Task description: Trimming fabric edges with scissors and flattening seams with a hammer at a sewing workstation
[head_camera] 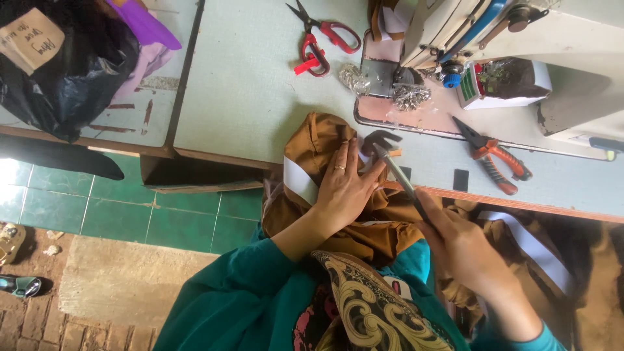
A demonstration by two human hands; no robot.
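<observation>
Where table (260,84) ends, green floor tiles (84,201) show.

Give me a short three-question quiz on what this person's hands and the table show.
1. True or false: the left hand presses flat on the brown garment.
2. The right hand grips: A) scissors, B) a slim grey tool, C) pliers?
3. What colour are the scissors' handles?

Key: 1 true. 2 B; the pliers lie untouched on the table. 3 red.
</observation>
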